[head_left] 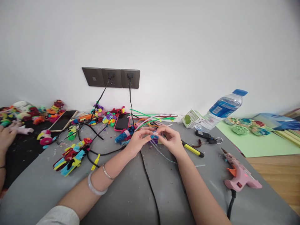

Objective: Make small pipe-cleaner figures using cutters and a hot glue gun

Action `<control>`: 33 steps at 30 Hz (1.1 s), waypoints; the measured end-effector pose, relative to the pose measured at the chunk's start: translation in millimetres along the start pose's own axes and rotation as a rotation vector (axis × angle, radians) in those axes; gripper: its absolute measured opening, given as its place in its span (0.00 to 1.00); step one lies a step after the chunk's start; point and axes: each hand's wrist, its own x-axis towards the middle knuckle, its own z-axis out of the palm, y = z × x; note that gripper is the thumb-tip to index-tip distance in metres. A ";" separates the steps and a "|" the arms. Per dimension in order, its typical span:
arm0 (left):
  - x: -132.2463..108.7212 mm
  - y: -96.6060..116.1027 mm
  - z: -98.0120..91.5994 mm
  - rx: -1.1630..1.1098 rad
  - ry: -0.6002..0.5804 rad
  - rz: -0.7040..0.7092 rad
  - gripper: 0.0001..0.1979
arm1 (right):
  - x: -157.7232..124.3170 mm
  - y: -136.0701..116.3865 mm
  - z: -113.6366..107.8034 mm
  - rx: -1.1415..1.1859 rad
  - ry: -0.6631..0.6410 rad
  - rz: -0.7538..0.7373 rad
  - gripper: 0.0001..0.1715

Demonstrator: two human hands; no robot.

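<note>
Near the middle of the grey table, my left hand (140, 139) and my right hand (170, 139) meet with fingertips pinched together. Between them is a small pale pink piece (155, 133), mostly covered by the fingers, so its kind is hard to make out. A thin, clear glittery strip (164, 155) trails from below the fingertips across the table to the right. Just behind the hands lie loose pipe cleaners (150, 118) in green, pink and white. A blue fuzzy pipe-cleaner figure (123, 136) rests left of my left hand, and a yellow-and-black utility knife (193, 149) lies beside my right wrist.
A pink hot glue gun (241, 175) sits at right with its cord. A tilted water bottle (220, 109), a small box (191, 118) and keys (212, 140) stand behind. Black cables (147, 178) cross the table. At far left is another person's hand (8, 136) by pipe-cleaner figures (72, 156).
</note>
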 end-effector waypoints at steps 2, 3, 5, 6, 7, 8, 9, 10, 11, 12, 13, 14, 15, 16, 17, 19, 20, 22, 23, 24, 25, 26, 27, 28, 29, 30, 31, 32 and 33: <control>0.2 1.3 -0.3 0.051 -0.003 0.058 0.11 | -0.2 0.4 0.0 0.004 0.000 0.006 0.10; 0.2 1.5 -0.6 0.071 -0.012 0.083 0.11 | -0.3 0.7 0.0 0.007 -0.001 0.009 0.10; 0.4 0.9 -1.9 0.105 -0.034 0.123 0.11 | -0.5 1.2 0.0 0.010 -0.002 0.015 0.10; 0.5 0.1 -2.8 0.123 -0.044 0.141 0.10 | -0.7 1.5 0.0 0.010 -0.003 0.017 0.10; 0.6 -0.9 -3.8 0.145 -0.050 0.158 0.10 | -0.8 1.7 0.0 0.010 -0.006 0.019 0.10; 0.7 -1.8 -4.8 0.174 -0.052 0.177 0.09 | -1.0 1.8 0.0 0.010 -0.010 0.020 0.10; 0.6 -2.5 -5.7 0.207 -0.050 0.201 0.09 | -1.2 1.8 0.0 0.012 -0.015 0.022 0.09; 0.4 -2.8 -6.4 0.244 -0.048 0.227 0.08 | -1.3 1.8 0.1 0.017 -0.022 0.024 0.09; 0.1 -2.7 -6.8 0.281 -0.046 0.255 0.07 | -1.4 1.7 0.1 0.024 -0.029 0.026 0.09; -0.3 -2.1 -7.0 0.316 -0.043 0.284 0.06 | -1.5 1.6 0.1 0.034 -0.035 0.030 0.09; -0.9 -1.2 -6.8 0.348 -0.039 0.311 0.05 | -1.6 1.5 0.1 0.044 -0.040 0.033 0.08; -1.6 -0.1 -6.5 0.378 -0.033 0.337 0.04 | -1.7 1.4 0.1 0.052 -0.044 0.036 0.08; -2.2 1.1 -5.9 0.408 -0.026 0.359 0.04 | -1.6 1.2 0.0 0.055 -0.048 0.040 0.08; -2.9 2.2 -5.4 0.441 -0.015 0.380 0.03 | -1.6 1.1 0.0 0.055 -0.049 0.045 0.09; -3.5 3.1 -4.8 0.475 -0.005 0.401 0.03 | -1.5 1.0 0.0 0.052 -0.050 0.048 0.09; -4.3 4.0 -4.0 0.541 0.012 0.445 0.03 | -1.3 0.7 0.1 0.040 -0.049 0.052 0.10; -4.6 3.9 -3.8 0.572 0.021 0.471 0.03 | -1.2 0.6 0.2 0.030 -0.048 0.054 0.10; -4.8 3.3 -3.8 0.627 0.037 0.532 0.03 | -1.1 0.4 0.6 0.006 -0.045 0.054 0.11; -4.8 2.9 -4.0 0.651 0.044 0.561 0.03 | -1.1 0.2 0.9 -0.008 -0.043 0.055 0.12; -4.8 2.5 -4.1 0.675 0.050 0.585 0.03 | -1.0 0.0 1.2 -0.019 -0.042 0.056 0.12; -4.9 2.3 -4.3 0.696 0.053 0.604 0.03 | -1.0 -0.2 1.6 -0.028 -0.042 0.056 0.13; -4.9 2.2 -4.5 0.715 0.055 0.619 0.04 | -0.9 -0.4 1.9 -0.036 -0.043 0.056 0.13; -5.0 2.2 -4.8 0.733 0.057 0.633 0.04 | -0.9 -0.5 2.2 -0.043 -0.044 0.056 0.13; -5.1 2.3 -5.0 0.749 0.060 0.648 0.04 | -0.8 -0.6 2.4 -0.051 -0.044 0.056 0.13; -5.2 2.4 -5.3 0.765 0.063 0.664 0.04 | -0.8 -0.7 2.6 -0.060 -0.046 0.055 0.13; -5.2 2.6 -5.5 0.781 0.066 0.679 0.04 | -0.8 -0.7 2.8 -0.069 -0.046 0.053 0.13; -5.3 2.7 -5.8 0.796 0.068 0.692 0.04 | -0.9 -0.5 2.8 -0.079 -0.046 0.051 0.13; -5.4 2.8 -6.1 0.806 0.067 0.699 0.04 | -1.0 -0.2 2.7 -0.090 -0.048 0.050 0.12; -5.4 2.8 -6.4 0.810 0.065 0.697 0.04 | -1.2 0.2 2.6 -0.102 -0.050 0.047 0.12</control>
